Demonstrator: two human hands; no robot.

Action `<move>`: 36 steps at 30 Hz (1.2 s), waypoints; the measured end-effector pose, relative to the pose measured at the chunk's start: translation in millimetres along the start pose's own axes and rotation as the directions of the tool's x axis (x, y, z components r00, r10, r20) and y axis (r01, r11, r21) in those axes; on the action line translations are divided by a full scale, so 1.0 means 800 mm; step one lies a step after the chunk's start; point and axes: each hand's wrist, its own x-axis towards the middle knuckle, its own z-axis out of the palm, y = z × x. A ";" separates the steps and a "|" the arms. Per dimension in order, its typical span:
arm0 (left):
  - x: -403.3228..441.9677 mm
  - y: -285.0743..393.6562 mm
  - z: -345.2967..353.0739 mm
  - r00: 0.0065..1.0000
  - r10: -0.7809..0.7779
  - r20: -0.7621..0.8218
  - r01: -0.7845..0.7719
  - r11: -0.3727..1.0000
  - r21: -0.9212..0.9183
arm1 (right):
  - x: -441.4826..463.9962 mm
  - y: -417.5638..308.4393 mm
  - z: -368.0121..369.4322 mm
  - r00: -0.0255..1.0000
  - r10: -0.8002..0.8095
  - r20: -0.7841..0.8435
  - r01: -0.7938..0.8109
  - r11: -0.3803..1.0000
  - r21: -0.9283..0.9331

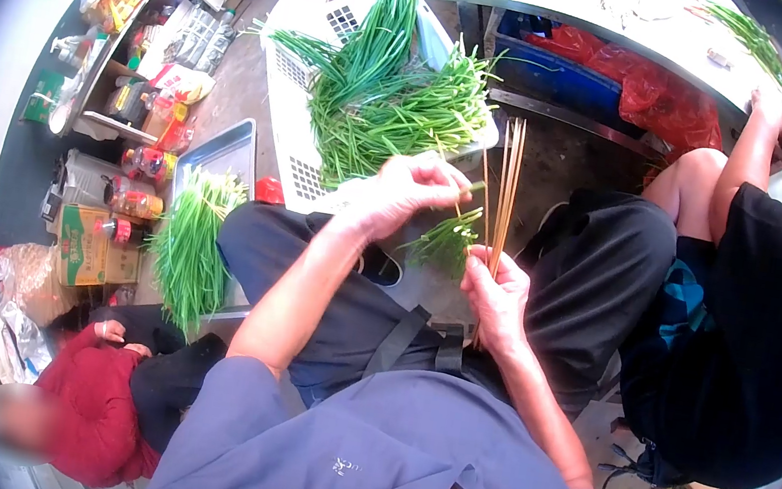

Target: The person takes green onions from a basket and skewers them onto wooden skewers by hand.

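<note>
My right hand (499, 296) is closed around a bundle of thin wooden skewers (509, 176) that stand upright from the fist. My left hand (414, 192), to the left of them, pinches a green chive stalk (476, 188) close to one skewer that leans apart from the bundle. Below the left hand hang several cut or folded chive pieces (448, 238); whether they are threaded on a skewer I cannot tell. Just beyond the hands, a white plastic basket (305, 176) holds a large heap of green chives (390, 113).
A metal tray (234, 155) with another bunch of chives (194, 240) lies to the left. Shelves with bottles (140, 162) line the left wall. One person in red (101, 393) sits lower left, another in black (752, 329) at right, by a white table (588, 6).
</note>
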 end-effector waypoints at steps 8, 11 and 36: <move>0.036 0.007 -0.024 0.931 0.314 -0.186 -0.226 0.897 0.380 | 0.007 -0.003 -0.009 1.000 -0.019 -0.023 0.020 0.998 0.053; 0.075 0.010 -0.036 0.798 0.595 -0.096 -0.380 0.620 0.686 | 0.004 0.000 -0.011 0.999 -0.032 -0.030 0.034 0.998 0.057; 0.028 0.038 -0.026 0.947 0.255 -0.194 -0.241 0.966 0.092 | -0.002 -0.004 -0.010 0.999 -0.048 -0.009 0.049 0.996 0.078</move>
